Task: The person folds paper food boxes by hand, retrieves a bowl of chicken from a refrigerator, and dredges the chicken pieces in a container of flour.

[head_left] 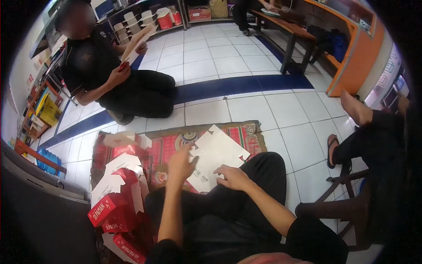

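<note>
A flat white cardboard sheet [222, 152] with notched corners lies before me, its near edge by my lap. My left hand [181, 163] is over the sheet's left edge, fingers apart, holding nothing; whether it touches the sheet is unclear. On the lower right part of the sheet rests my right hand [233, 177], its fingers spread. Red and white folded boxes [115, 213] are piled to the left of my legs. Beneath the sheet is a red patterned mat [151, 154].
A person [88, 57] kneels at the upper left, holding a cardboard piece [135, 42]. A wooden bench [285, 26] stands at the upper right. On the right are another person's bare foot [355, 108] and a dark chair [334, 209]. White floor tiles surround the mat.
</note>
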Demonstrator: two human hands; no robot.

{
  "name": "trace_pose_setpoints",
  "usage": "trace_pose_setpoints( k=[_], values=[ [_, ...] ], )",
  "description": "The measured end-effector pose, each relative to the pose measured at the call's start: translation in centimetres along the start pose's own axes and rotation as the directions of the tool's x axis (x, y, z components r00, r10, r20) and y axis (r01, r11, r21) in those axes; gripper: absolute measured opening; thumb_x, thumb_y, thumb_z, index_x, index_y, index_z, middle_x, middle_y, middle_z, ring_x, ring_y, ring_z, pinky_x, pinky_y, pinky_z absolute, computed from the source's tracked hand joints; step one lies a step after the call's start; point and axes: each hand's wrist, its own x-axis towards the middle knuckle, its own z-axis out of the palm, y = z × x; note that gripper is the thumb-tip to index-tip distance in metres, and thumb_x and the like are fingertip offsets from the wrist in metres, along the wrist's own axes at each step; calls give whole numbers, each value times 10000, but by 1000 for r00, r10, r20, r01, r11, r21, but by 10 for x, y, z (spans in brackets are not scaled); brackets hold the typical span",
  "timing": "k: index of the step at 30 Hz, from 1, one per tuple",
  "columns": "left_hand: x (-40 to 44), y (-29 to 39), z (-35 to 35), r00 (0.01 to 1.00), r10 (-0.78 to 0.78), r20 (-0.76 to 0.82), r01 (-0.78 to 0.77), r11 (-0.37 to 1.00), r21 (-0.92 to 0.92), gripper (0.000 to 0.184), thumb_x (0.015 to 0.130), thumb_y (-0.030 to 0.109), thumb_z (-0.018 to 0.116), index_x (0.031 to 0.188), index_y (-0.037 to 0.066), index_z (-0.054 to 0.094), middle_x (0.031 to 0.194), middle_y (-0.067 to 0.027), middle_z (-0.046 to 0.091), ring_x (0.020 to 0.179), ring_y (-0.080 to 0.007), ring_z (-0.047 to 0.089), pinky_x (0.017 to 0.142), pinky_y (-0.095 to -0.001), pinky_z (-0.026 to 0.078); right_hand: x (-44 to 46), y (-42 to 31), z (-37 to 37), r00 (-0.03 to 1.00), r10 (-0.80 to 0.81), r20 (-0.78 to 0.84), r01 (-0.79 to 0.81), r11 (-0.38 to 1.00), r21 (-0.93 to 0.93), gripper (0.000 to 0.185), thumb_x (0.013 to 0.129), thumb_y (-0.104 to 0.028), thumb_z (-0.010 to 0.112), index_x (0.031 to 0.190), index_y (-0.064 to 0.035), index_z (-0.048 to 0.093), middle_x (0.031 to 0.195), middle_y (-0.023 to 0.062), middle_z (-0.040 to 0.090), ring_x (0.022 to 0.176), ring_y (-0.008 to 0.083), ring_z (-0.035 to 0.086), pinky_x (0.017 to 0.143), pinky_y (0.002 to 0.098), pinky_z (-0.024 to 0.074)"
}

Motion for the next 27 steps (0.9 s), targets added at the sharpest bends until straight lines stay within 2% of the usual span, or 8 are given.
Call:
trace_pose_setpoints(
  k=[3, 6, 8, 15, 17, 21, 24, 27],
  values=[
    [15, -53, 133, 917, -48, 397, -43, 975, 216, 827, 812, 426, 857, 1512, 137, 524, 1390, -186, 638, 1234, -391, 653, 1019, -537, 535, -2, 8, 10, 999, -31, -38, 27, 993, -111, 301, 991, -279, 658, 1239, -113, 698, 1134, 137, 697, 990, 347, 713, 877, 463, 572],
    [-28, -60, 201, 804, -203, 559, -6, 937, 348, 1088, 813, 622, 805, 1680, 238, 271, 1647, -225, 386, 1456, -548, 403, 1129, -705, 395, -6, 1, 8, 995, -67, -73, 57, 989, -138, 265, 987, -270, 657, 1189, -107, 713, 1081, 130, 697, 956, 359, 712, 849, 483, 574],
    [-52, -71, 239, 862, -186, 471, -55, 891, 452, 1026, 835, 636, 768, 1669, 253, 308, 1651, -255, 369, 1427, -567, 429, 1093, -729, 411, -5, 0, 3, 996, -54, -66, 46, 991, -122, 249, 982, -257, 656, 1174, -108, 712, 1056, 129, 698, 967, 370, 706, 855, 494, 572],
    [-43, -48, 207, 818, -201, 539, -33, 919, 393, 895, 896, 618, 696, 1654, 282, 360, 1665, -285, 339, 1434, -616, 412, 1053, -766, 419, 7, 3, 17, 997, -63, -43, 52, 973, -225, 236, 971, -274, 650, 1151, -140, 720, 1029, 120, 710, 966, 358, 707, 834, 486, 572],
    [-45, -60, 235, 818, -259, 514, 7, 897, 441, 946, 909, 561, 718, 1689, 362, 221, 1729, -297, 186, 1503, -645, 287, 1113, -789, 353, 6, 10, 23, 998, -50, -42, 38, 965, -258, 239, 968, -279, 651, 1154, -146, 723, 1028, 117, 714, 963, 353, 709, 830, 484, 572],
    [-44, -56, 232, 795, -268, 544, -7, 893, 450, 907, 937, 560, 685, 1690, 366, 217, 1733, -288, 170, 1499, -654, 279, 1119, -787, 346, 4, 3, 25, 997, -38, -72, 14, 951, -309, 249, 960, -269, 656, 1165, -147, 729, 1001, 102, 726, 942, 345, 716, 816, 476, 575],
    [-45, -63, 240, 828, -228, 513, 29, 930, 366, 833, 949, 672, 594, 1662, 309, 360, 1660, -292, 358, 1505, -614, 317, 1007, -767, 460, 1, -2, 24, 995, -39, -94, 7, 949, -315, 245, 954, -255, 658, 1155, -134, 730, 992, 98, 738, 927, 343, 723, 809, 470, 580],
    [-39, -58, 214, 823, -6, 568, -222, 917, 332, 716, 938, 562, 681, 1524, 169, 553, 1481, -314, 561, 1417, -523, 509, 946, -651, 560, -2, -7, 30, 992, -34, -125, -9, 944, -329, 225, 947, -239, 663, 1124, -116, 727, 991, 102, 747, 918, 342, 729, 804, 467, 583]
  ],
)
